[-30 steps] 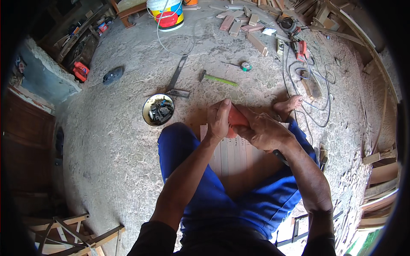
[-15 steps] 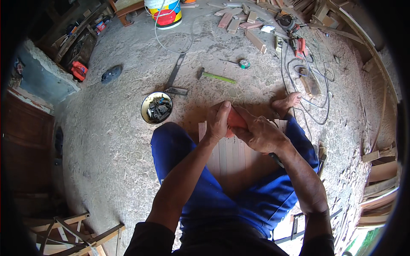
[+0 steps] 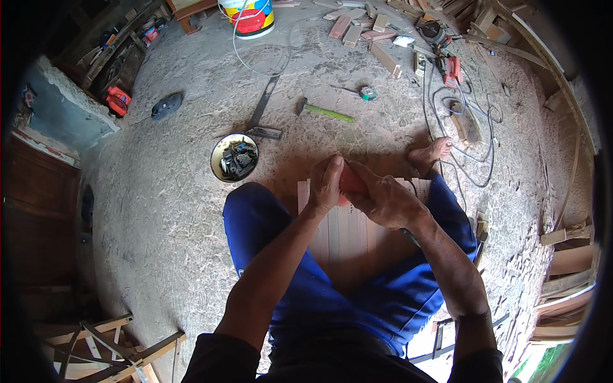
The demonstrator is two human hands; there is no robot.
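An orange-red power tool [image 3: 352,183], mostly covered by my fingers, rests over a panel of pale wooden strips [image 3: 345,239] between my legs. My left hand [image 3: 326,183] is closed on its left side, thumb pointing up and away from me. From the right, my right hand [image 3: 389,201] wraps round the same tool. A short dark piece [image 3: 410,237], perhaps a cord, shows below my right wrist. The tool's underside is hidden, so I cannot tell its exact kind.
Beyond my left knee stands a white bowl [image 3: 217,159] of dark metal parts. Past it lie a hand saw [image 3: 263,105], a green-handled hammer [image 3: 329,113] and a tape measure [image 3: 367,93]. Cords [image 3: 491,137], a red power tool [image 3: 452,71] and wood offcuts [image 3: 385,60] lie far right.
Both hands keep their hold on the power tool and have hardly moved. The view has shifted very slightly, so the floor items sit a little differently in it.
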